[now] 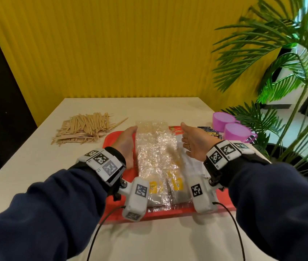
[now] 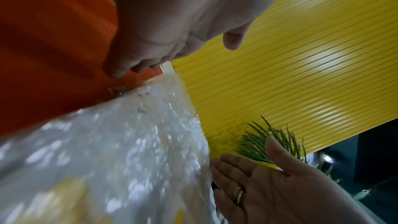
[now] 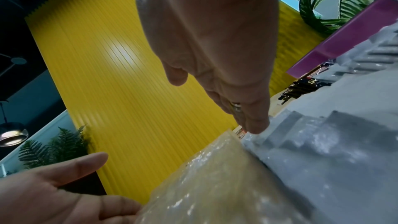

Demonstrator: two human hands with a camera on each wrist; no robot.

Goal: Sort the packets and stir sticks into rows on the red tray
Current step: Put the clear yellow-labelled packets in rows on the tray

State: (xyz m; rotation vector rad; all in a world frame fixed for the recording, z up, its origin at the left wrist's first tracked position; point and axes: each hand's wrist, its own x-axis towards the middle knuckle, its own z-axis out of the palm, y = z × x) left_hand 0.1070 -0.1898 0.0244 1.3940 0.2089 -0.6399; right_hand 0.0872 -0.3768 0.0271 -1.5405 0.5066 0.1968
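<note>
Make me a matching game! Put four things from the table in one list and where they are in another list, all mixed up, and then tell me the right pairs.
Things:
1. wooden stir sticks
2. purple cups
3. clear packets
4. palm plant

Places:
A. in rows on the red tray, between the two open hands
B. off the table, at its right side
C. in a loose pile on the table, left of the tray
D. on the table's right edge, beside the dark packets

Pairs: 1-C, 2-D, 3-A, 4-B
</note>
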